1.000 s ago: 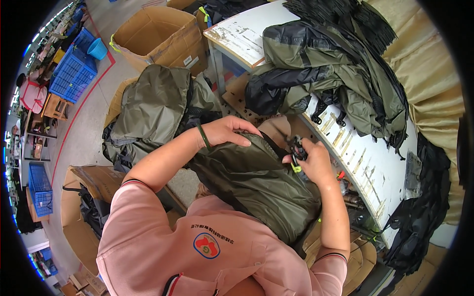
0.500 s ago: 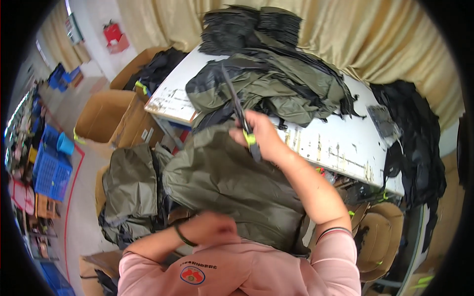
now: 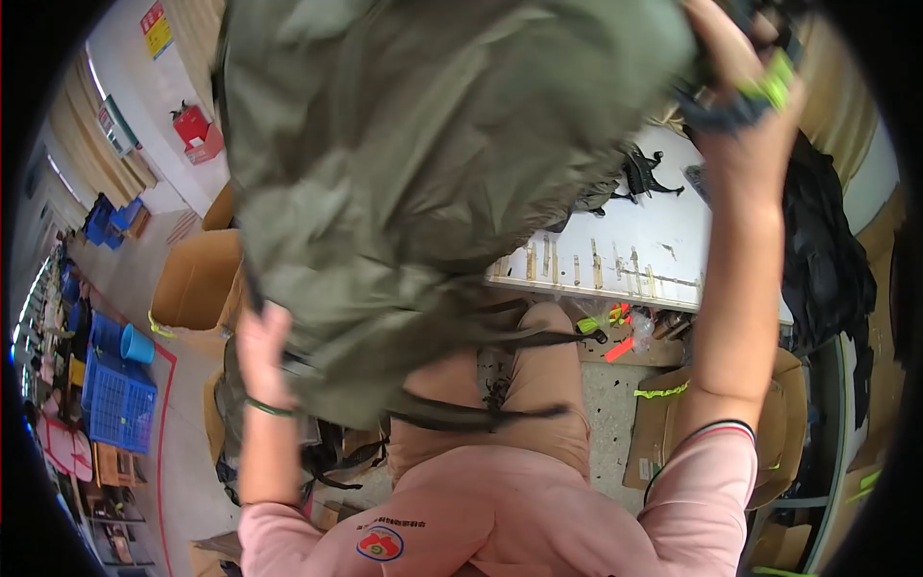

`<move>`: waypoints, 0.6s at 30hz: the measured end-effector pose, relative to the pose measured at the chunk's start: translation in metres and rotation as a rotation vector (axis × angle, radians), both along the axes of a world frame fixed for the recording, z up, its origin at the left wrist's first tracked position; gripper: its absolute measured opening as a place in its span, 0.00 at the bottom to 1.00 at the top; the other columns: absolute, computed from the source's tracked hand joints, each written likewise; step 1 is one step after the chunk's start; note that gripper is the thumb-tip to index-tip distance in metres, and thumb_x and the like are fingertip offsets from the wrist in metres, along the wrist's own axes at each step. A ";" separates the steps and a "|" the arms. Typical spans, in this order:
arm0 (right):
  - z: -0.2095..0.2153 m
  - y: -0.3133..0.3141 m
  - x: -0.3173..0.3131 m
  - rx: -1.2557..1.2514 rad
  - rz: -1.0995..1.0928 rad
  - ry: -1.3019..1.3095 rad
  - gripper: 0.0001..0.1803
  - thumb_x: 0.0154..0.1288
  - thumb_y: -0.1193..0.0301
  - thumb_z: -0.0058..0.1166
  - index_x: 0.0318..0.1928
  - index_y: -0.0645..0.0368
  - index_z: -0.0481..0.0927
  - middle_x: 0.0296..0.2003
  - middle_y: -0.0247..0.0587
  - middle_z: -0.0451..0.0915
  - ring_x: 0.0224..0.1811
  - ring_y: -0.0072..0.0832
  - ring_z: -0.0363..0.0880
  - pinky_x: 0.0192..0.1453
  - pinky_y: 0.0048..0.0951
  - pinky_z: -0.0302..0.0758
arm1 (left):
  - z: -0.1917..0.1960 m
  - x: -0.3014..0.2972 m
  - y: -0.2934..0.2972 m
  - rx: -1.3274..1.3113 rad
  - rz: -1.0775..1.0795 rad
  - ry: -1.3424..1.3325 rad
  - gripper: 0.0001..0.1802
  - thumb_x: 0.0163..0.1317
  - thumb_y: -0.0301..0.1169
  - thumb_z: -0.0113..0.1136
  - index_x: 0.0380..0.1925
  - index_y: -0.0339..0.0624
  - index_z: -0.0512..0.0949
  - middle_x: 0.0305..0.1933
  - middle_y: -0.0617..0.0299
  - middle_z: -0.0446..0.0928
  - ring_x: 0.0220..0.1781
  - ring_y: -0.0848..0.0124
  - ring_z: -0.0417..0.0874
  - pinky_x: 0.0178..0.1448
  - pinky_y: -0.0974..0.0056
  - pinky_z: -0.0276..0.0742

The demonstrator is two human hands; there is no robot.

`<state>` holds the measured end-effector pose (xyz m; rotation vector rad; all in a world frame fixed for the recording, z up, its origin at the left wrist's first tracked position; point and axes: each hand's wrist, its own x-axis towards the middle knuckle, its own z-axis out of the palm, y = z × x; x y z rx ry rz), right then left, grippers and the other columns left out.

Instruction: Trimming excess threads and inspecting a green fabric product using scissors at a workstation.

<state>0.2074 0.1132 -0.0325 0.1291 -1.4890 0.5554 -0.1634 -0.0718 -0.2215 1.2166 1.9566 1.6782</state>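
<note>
Creased olive-green fabric is held up, black straps dangling.

person on my end's wearing a pale pink short-sleeved cloth shirt, and from way over here i can make out a blue-rimmed oval badge with red inside plus some small dark lettering by it. dark-and-white striped trim on the right sleeve, tan cloth trousers, thin dark green round bracelet on the left wrist.
</note>
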 end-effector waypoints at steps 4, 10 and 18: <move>-0.047 -0.019 0.095 0.346 -1.140 -0.399 0.11 0.62 0.73 0.54 0.43 0.57 0.84 0.37 0.38 0.80 0.43 0.28 0.80 0.51 0.24 0.73 | 0.068 -0.122 -0.007 0.033 -0.035 0.055 0.20 0.67 0.42 0.52 0.48 0.36 0.75 0.41 0.62 0.80 0.40 0.74 0.80 0.46 0.67 0.75; -0.172 -0.125 0.119 -1.159 -0.586 -0.501 0.23 0.47 0.65 0.71 0.36 0.60 0.68 0.27 0.29 0.65 0.25 0.19 0.65 0.31 0.21 0.69 | 0.083 -0.112 0.039 -0.569 -0.624 0.385 0.15 0.64 0.39 0.61 0.42 0.39 0.77 0.32 0.71 0.75 0.34 0.80 0.71 0.40 0.67 0.72; -0.324 -0.185 0.141 -1.262 0.102 -1.195 0.10 0.56 0.75 0.63 0.29 0.60 0.73 0.20 0.23 0.66 0.24 0.14 0.60 0.25 0.23 0.62 | -0.070 0.037 0.133 -0.601 -1.159 0.736 0.22 0.57 0.42 0.64 0.47 0.42 0.76 0.42 0.50 0.79 0.47 0.56 0.80 0.51 0.58 0.75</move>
